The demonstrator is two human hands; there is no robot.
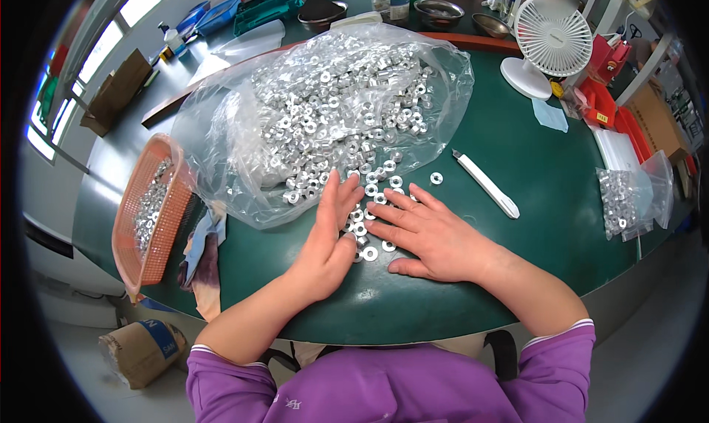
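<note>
A large clear plastic bag (214, 135) lies across the green table, its mouth toward me. Many small silver metal rings (325, 98) fill it and spill out at the near side. Between my two hands sits a loose group of these rings (370, 254). My left hand (329, 238) stands on edge along the left of this group, fingers stretched forward near the bag's opening. Flat over the right side of the group lies my right hand (432, 235), palm down, fingers spread and touching some rings. One single ring (436, 179) rests apart, beyond the right fingers.
A white utility knife (486, 184) lies right of my right hand. At left stands an orange plastic basket (122, 238) of metal parts, beside a crumpled cloth (203, 257). A white fan (552, 39) and small bags of rings (619, 201) are at right; metal bowls (439, 11) stand behind.
</note>
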